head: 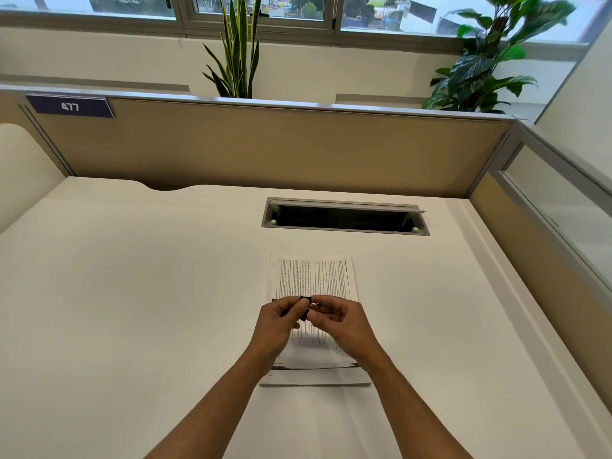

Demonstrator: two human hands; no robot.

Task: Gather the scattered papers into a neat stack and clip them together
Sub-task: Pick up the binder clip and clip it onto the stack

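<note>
A stack of printed papers [313,279] lies flat on the white desk [132,293], its edges roughly lined up, with the near part hidden under my hands. Above the middle of the stack I hold a small black binder clip [306,304] with silver wire handles. My left hand [281,321] pinches the black body of the clip from the left. My right hand [341,321] has its fingertips on the wire handles from the right. The clip is held above the sheet and is not on the paper's edge.
An open cable slot with a grey frame [344,216] is set into the desk just beyond the papers. A tan partition [265,144] closes the back, and a glass-topped one [546,220] the right side. Two plants [236,48] stand behind the partition.
</note>
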